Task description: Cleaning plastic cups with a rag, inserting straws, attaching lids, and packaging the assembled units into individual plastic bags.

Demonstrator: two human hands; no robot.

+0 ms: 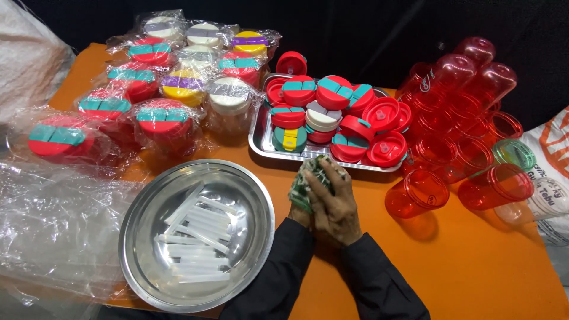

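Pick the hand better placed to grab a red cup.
Right, probably. The right hand lies nearer the cups; the left hand sits under the cloth, on the bowl side.

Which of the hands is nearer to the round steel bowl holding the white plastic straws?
Left. The left hand, mostly hidden beneath the right, sits just off the round steel bowl's right rim. The right hand lies over it, farther toward the red cups, both clasping a green-and-white cloth.
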